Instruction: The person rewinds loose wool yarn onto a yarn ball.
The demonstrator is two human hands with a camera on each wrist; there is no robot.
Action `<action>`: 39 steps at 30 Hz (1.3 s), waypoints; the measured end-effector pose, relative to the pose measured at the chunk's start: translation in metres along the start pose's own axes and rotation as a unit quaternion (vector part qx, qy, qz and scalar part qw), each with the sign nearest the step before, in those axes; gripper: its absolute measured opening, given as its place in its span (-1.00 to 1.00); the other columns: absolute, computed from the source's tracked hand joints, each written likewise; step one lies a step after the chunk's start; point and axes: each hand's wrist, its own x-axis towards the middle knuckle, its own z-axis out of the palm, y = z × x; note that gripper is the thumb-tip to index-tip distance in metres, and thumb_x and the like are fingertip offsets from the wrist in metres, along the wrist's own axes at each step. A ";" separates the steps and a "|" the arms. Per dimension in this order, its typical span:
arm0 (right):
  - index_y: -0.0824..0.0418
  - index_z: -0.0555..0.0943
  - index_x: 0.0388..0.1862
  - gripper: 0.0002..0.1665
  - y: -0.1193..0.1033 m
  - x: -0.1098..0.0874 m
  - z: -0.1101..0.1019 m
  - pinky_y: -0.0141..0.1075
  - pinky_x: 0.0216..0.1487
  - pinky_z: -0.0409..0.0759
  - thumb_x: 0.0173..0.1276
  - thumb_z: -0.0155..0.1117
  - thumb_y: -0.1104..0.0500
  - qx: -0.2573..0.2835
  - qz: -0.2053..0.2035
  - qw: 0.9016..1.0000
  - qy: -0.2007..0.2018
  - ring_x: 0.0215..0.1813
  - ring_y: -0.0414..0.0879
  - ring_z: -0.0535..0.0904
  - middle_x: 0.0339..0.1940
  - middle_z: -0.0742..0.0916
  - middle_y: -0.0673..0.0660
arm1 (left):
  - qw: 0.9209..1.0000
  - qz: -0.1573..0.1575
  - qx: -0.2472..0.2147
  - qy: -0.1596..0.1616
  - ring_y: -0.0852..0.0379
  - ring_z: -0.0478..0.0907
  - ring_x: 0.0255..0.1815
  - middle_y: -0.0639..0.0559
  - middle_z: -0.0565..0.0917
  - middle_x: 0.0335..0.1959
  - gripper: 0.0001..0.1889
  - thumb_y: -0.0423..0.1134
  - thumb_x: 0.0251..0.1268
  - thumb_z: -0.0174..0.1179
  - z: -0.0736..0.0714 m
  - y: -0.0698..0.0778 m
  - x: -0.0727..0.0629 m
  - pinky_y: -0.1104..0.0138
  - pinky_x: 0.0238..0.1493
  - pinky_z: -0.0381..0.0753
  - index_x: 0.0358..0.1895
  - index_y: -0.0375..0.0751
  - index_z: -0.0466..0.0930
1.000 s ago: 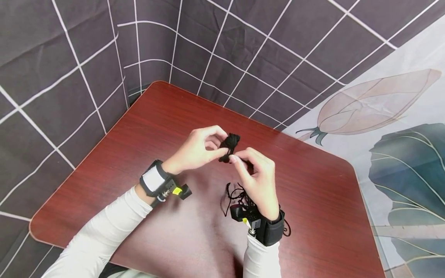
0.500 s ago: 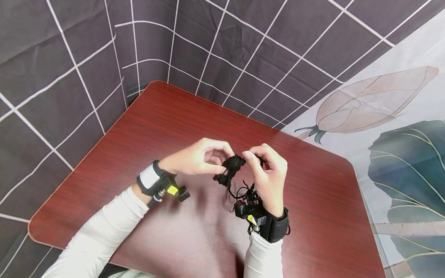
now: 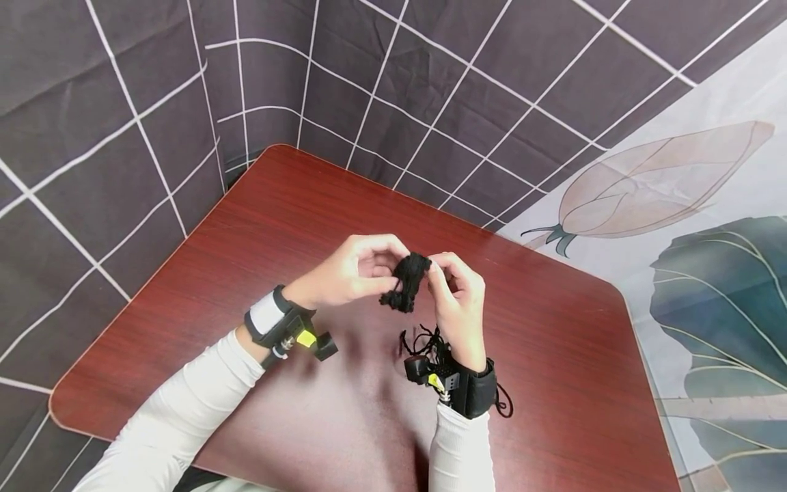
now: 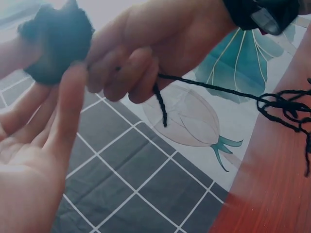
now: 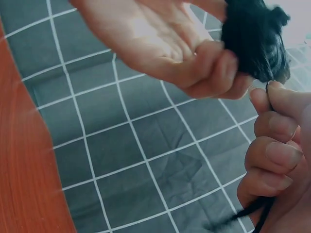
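My left hand (image 3: 344,273) holds a small black yarn bundle (image 3: 410,277) above the table, its fingers and thumb on the bundle's left side. The bundle leans, with its ragged end low and to the left in the head view. At its upper right edge my right hand (image 3: 461,301) pinches a black yarn strand (image 5: 267,90) between thumb and forefinger, while the other fingers curl in. From the right hand a length of yarn (image 4: 209,86) runs to a loose black tangle (image 4: 291,109) on the table. A short cut end hangs below those fingers in the left wrist view.
The reddish-brown table (image 3: 295,205) has rounded corners. Dark cloth (image 3: 369,82) with a white grid hangs behind and to the left, and a leaf-print cloth (image 3: 664,178) hangs at the right. The right wrist camera (image 3: 418,369) overlaps the tangle.
The bundle dropped and tipped over, then rose slightly. My right hand pulled away to the right, then came back against the bundle's upper edge.
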 end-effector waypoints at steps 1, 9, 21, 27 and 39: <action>0.39 0.59 -0.38 -0.87 0.004 0.000 0.001 -0.42 -0.60 0.23 0.35 0.12 0.48 -0.009 0.000 1.000 -0.002 -0.62 -0.19 0.28 -0.61 0.46 0.06 | 1.000 0.008 0.002 0.021 -0.10 0.59 -0.18 -0.24 0.56 -0.14 -0.72 -0.68 0.12 0.15 0.000 0.000 0.000 0.15 -0.12 0.63 -0.06 -0.58 0.45; 0.16 0.67 -0.35 -0.83 0.013 -0.001 0.003 -0.34 -0.58 0.26 0.43 0.17 0.22 -0.108 -0.018 0.989 -0.095 -0.62 -0.18 0.30 -0.56 0.56 -0.03 | 0.979 0.019 0.017 0.203 -0.06 0.59 -0.11 -0.23 0.58 -0.11 -0.74 -0.62 0.19 0.14 -0.001 0.000 0.003 0.21 -0.03 0.60 -0.03 -0.54 0.46; 0.13 0.64 -0.34 -0.83 -0.015 -0.006 0.002 -0.39 -0.46 0.38 0.43 0.18 0.13 -0.145 -0.043 0.973 -0.174 -0.50 -0.26 0.40 -0.52 0.53 -0.12 | 0.963 -0.038 0.185 0.190 0.09 0.60 -0.33 -0.08 0.61 -0.25 -0.77 -0.48 0.14 0.30 -0.002 -0.008 0.003 0.30 -0.24 0.65 -0.13 -0.35 0.55; 0.12 0.61 -0.45 -0.88 -0.017 -0.005 -0.013 -0.44 -0.56 0.22 0.27 0.35 0.25 -0.124 -0.062 0.988 -0.073 -0.56 -0.23 0.31 -0.58 0.48 -0.10 | 0.991 -0.077 0.110 -0.015 0.04 0.62 -0.30 -0.06 0.60 -0.22 -0.80 -0.48 0.17 0.27 -0.001 -0.008 0.002 0.20 -0.21 0.65 -0.13 -0.29 0.56; 0.37 0.57 -0.44 -0.90 -0.010 -0.001 -0.018 -0.42 -0.60 0.24 0.24 0.26 0.48 -0.013 -0.033 0.999 0.004 -0.62 -0.21 0.30 -0.60 0.52 0.08 | 0.990 -0.076 -0.014 -0.117 -0.06 0.57 -0.31 -0.19 0.56 -0.20 -0.78 -0.56 0.18 0.17 0.002 -0.009 -0.001 0.22 -0.20 0.62 -0.09 -0.45 0.50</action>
